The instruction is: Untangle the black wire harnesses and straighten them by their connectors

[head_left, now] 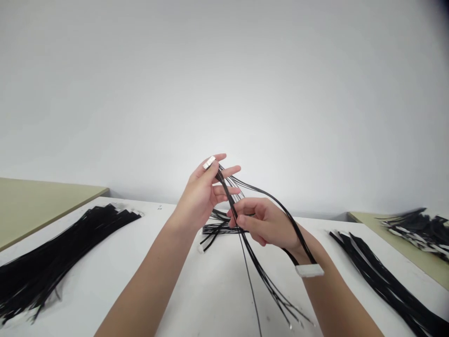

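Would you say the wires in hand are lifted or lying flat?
Lifted: the left hand and right hand hold the wires above the table.

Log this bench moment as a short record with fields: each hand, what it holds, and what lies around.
left hand: raised, pinching the white connector of a black wire harness
right hand: pinching the same wires lower down
second connector: lies over the right wrist
left pile: black wires on the white table
right pile: black wires
middle: small bundle behind the hands
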{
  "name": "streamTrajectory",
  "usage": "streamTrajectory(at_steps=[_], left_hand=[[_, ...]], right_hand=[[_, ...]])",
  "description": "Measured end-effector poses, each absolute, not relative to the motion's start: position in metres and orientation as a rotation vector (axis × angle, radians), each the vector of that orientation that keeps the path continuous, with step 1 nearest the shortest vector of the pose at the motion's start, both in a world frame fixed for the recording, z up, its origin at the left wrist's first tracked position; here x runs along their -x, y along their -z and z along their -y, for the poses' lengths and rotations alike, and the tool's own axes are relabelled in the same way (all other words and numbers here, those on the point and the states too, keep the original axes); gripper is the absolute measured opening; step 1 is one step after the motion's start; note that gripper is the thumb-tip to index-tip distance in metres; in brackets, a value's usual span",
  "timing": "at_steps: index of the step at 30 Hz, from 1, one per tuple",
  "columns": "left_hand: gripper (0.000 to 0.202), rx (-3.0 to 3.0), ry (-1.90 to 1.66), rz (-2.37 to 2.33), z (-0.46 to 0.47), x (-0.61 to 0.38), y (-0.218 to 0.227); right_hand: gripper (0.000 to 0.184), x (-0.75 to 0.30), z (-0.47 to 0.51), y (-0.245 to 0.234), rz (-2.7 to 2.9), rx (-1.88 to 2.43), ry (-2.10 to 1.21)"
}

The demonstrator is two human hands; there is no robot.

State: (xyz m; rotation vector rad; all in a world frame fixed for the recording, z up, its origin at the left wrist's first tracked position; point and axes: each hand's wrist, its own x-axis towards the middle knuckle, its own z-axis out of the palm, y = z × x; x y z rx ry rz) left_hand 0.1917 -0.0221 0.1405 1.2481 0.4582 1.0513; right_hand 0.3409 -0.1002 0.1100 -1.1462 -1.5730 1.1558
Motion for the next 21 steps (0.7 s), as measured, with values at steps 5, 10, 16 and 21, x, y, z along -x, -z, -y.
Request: streamTrajectory(at_steps=[5, 10, 16, 21], left_hand=[[0.039, -1.322, -1.025, -0.472, 0.018, -0.191, -0.14], [0.042, -1.53, -1.093, -0.538, 0.012, -0.183, -0.143], [0.037, -1.465, -1.193, -0.45, 0.016, -0.182, -0.144], [0.031, -1.488, -1.21, -0.385, 0.019, -0.183, -0.145]], right_hand=[[0.012, -0.344, 0.106, -0.114, 1.565, 0.966, -1.269], [0.017, -0.344, 0.107, -0.118, 1.243, 0.777, -1.19], [0.014, -0.342, 0.105, -0.118, 1.163, 0.813, -1.27], [0.016, -0.349, 0.1, -0.113, 1.202, 0.94, -1.438]])
